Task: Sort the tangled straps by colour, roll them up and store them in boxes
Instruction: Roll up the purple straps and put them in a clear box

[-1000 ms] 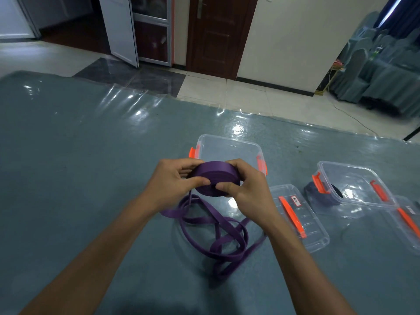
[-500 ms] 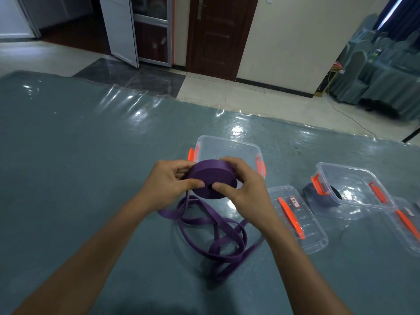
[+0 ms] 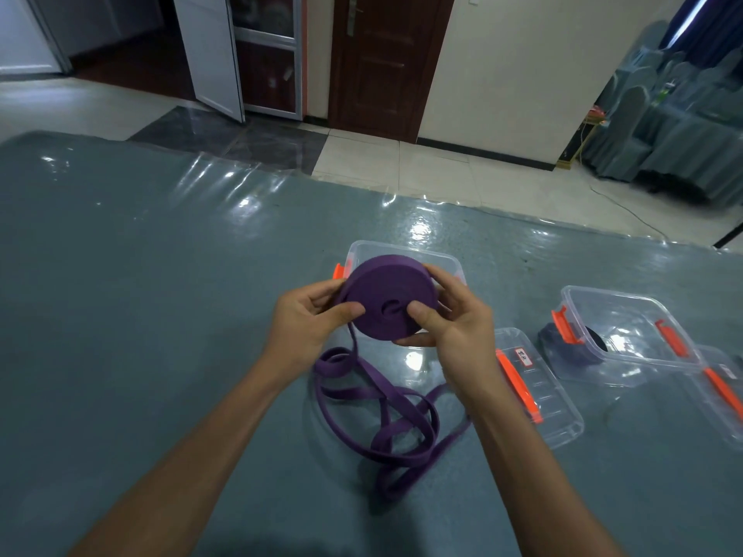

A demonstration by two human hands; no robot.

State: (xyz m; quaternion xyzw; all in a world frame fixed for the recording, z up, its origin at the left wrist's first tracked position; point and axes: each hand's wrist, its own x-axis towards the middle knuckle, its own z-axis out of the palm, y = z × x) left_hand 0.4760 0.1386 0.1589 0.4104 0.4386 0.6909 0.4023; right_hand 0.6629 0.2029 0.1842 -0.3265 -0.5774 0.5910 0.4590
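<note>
Purple roll (image 3: 388, 299) hides most of the clear box (image 3: 404, 248) behind.

Location type: function or banquet hall. Indicators: chairs in grey-blue fitted covers (image 3: 627, 126) stand grouped around a draped table (image 3: 691, 154) beyond the far right corner of the bench (image 3: 120, 275). The bench carries a matching grey-blue cloth under a clear plastic sheet (image 3: 225, 182). Pale floor tiles (image 3: 442, 174) meet a cream wall (image 3: 514, 74) with dark skirting (image 3: 482, 152). A dark wooden door (image 3: 382, 62) and a white door leaf (image 3: 209, 54), standing open, lie beyond the bench's far edge.
</note>
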